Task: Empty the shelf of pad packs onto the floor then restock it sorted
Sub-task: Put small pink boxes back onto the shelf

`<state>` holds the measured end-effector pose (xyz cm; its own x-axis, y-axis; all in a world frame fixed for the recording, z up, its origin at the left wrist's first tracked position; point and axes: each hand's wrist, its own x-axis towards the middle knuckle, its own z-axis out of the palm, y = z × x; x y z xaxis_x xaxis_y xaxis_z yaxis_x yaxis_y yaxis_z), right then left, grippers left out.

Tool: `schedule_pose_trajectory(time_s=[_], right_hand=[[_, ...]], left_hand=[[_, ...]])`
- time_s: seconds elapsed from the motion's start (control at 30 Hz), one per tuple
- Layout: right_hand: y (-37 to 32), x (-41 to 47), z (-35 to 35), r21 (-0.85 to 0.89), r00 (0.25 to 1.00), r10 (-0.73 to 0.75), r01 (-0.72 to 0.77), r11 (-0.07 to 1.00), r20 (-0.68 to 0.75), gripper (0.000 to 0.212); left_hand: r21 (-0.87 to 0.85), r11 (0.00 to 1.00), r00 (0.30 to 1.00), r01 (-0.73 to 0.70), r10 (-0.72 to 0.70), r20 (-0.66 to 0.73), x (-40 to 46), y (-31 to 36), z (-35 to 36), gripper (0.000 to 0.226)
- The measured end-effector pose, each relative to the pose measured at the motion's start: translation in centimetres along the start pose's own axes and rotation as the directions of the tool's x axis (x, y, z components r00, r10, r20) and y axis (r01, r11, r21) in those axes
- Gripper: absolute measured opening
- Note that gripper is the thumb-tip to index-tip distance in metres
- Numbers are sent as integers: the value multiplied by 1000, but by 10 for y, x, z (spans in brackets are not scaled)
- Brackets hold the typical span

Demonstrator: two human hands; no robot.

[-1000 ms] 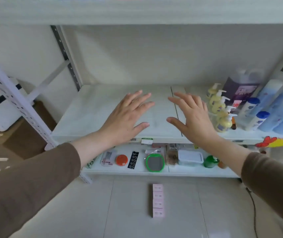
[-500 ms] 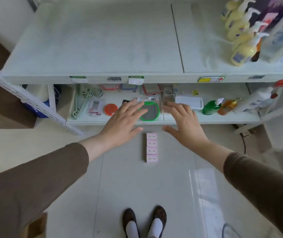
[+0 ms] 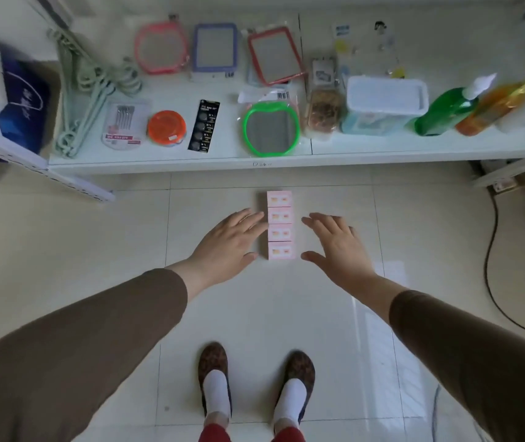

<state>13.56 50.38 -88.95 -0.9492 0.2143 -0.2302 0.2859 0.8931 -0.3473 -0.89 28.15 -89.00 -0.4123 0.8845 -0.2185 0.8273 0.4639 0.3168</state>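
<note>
Four pink pad packs (image 3: 280, 230) lie in a neat row on the tiled floor (image 3: 95, 237), end to end, just in front of the low shelf (image 3: 191, 161). Both hands are spread wide and holding nothing: the left hand (image 3: 229, 242) sits just beside the row with its fingertips at the edge of the packs (touching or a hair apart, hard to say), the right hand (image 3: 337, 245) just clear on the other side. So the emptying looks done, judging by the packs on the floor, and the restock is what's left; this reads as the reach to scoop the row up. The low shelf ahead carries other goods, a green-rimmed mirror (image 3: 270, 129), an orange-lidded tin (image 3: 166, 127), a white tub (image 3: 385, 103), a green bottle (image 3: 442, 113). Pale glossy tiles underfoot, a black cable (image 3: 490, 275) trailing on the right, patterned slippers (image 3: 213, 378) planted below.
</note>
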Motion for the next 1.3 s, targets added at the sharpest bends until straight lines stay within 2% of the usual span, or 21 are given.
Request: schedule_pose_trajectory(time_s=[0.3, 0.6, 1.0, 1.17, 1.3], right_hand=[[71, 27, 168, -14, 986, 131, -131, 991, 104, 69], [97, 57, 277, -75, 979, 152, -143, 987, 133, 72], [114, 70, 329, -106, 992, 103, -95, 990, 74, 77], [121, 55, 335, -51, 995, 77, -73, 996, 70, 69], [124, 45, 339, -7, 993, 80, -80, 997, 86, 59]], left_hand=[[-54, 993, 992, 102, -98, 80, 50, -57, 162, 70], [-65, 994, 991, 83, -76, 111, 97, -79, 258, 68], [-28, 996, 991, 79, -76, 110, 141, -94, 303, 59], [-15, 997, 991, 71, -69, 114, 148, -97, 310, 54], [-22, 999, 997, 43, -42, 60, 146, -98, 316, 52]])
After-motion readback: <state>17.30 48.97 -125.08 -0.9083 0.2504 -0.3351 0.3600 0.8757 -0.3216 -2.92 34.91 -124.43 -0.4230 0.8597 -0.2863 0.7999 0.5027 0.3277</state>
